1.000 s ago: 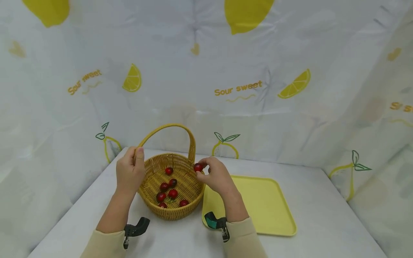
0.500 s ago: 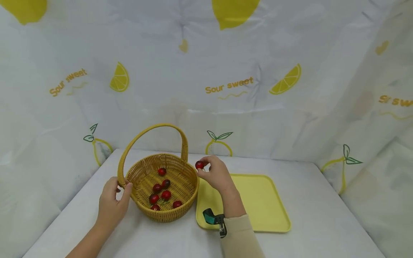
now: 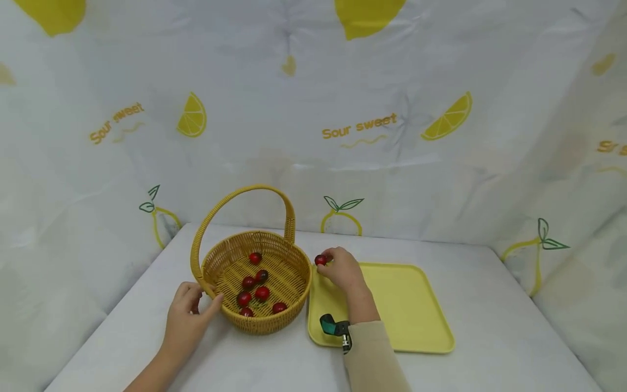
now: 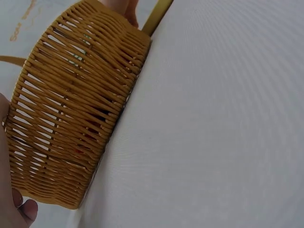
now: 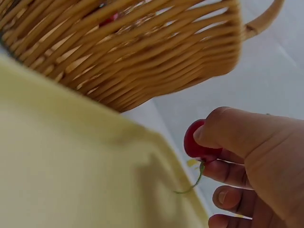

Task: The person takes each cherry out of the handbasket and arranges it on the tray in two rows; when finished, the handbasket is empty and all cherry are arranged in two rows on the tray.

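At left, the rim of a round, ribbed wicker basket (image 3: 264, 325) seems to be pinched between the thumb and fingers of the left hand (image 3: 185, 324), though the fingertips are partly hidden. Across its slatted floor, glossy dark-red cherries (image 3: 262, 294) are scattered. Farther right, beyond the basket's rim, one smooth cherry (image 5: 193, 142) with a thin, curved green stem (image 5: 197, 179) is clamped between thumb and finger of the right hand (image 3: 344, 270), near the far-left corner of a flat, round-cornered yellow tray (image 3: 409, 307).

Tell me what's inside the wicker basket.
Seven red cherries show inside the wicker basket, on its woven floor; its near rim hides the floor just behind it.
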A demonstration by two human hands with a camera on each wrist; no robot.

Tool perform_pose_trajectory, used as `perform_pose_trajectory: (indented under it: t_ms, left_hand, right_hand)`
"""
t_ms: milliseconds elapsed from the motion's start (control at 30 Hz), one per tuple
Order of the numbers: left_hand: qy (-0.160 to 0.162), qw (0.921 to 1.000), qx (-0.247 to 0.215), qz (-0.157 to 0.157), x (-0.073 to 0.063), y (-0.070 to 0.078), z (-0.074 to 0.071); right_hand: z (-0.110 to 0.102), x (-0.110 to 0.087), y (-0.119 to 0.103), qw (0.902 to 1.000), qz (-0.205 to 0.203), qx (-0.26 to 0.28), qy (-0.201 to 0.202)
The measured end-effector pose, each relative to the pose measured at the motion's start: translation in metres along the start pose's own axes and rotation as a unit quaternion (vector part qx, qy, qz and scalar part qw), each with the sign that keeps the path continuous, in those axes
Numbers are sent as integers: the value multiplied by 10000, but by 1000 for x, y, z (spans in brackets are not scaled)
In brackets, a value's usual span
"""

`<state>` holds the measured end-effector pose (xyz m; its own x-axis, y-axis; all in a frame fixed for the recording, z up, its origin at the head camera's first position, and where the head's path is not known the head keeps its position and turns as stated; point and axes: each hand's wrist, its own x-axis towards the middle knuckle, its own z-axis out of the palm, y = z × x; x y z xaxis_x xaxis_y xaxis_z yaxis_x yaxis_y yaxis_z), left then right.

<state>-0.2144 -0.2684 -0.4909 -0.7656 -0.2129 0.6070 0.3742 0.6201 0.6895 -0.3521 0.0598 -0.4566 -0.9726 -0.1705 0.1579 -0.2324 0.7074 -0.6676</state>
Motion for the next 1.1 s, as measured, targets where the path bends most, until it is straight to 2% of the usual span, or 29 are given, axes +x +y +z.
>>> perform_pose_trajectory:
  t_ms: [133,267,367,567,733,867,1100]
  left_hand:
    - [8,9999,-72,92,1,3,0]
    - [-33,9998,-5,179,0,5,-1]
    - [-107,9997,16,234,2,6,0]
    - [-193,9997,25,156,3,5,2]
    - [-183,9998,40,6,0,3,0]
    - [-187,9998,11,23,-1,2,0]
    - [-160,9998,-54,86,-1,1,-1]
  right_hand:
    - [8,1,11,9996,41,-206,-206]
    - [14,1,18,9996,-11,-214,-190]
    - [13,1,21,9997,5,-177,-166]
    - [3,3,21,9996,71,-121,-238]
    - [-13,0,4,9996,-135,233,-108]
    - [-23,-4,-18,9982,-430,409,123]
    - [-14,-10,-56,9920,-964,797,138]
